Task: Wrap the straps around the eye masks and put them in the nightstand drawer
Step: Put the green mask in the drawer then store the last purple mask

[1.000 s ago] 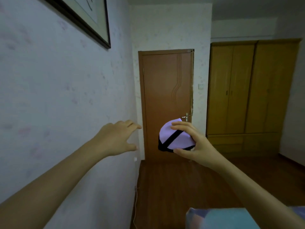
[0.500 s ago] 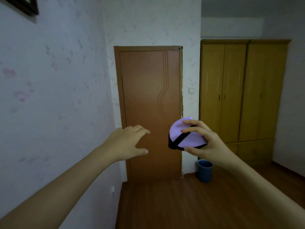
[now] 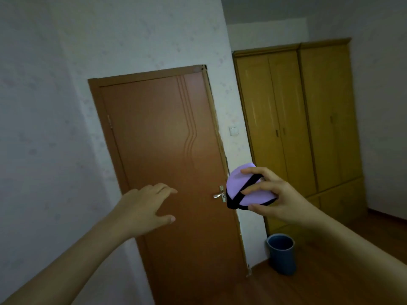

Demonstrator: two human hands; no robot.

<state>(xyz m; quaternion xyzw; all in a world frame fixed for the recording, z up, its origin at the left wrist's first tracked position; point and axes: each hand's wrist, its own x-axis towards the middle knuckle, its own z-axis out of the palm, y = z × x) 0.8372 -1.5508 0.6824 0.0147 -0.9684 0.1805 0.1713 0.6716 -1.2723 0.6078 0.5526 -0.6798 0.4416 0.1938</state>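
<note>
My right hand (image 3: 278, 201) grips a folded lilac eye mask (image 3: 239, 182) with its black strap wound across it, held up in the air in front of the door. My left hand (image 3: 146, 208) is stretched forward to the left of the mask, fingers spread, holding nothing. The two hands are apart and do not touch. No nightstand or drawer shows in this view.
A closed brown door (image 3: 165, 164) with a metal handle (image 3: 220, 194) stands straight ahead. A yellow wooden wardrobe (image 3: 308, 133) fills the right wall. A blue bin (image 3: 282, 253) sits on the wooden floor between them. A pale wall runs along the left.
The view has swung and tilted, so the door and wardrobe now lean. The picture frame at upper left has left the view. Both hands keep their pose, the mask still in the right.
</note>
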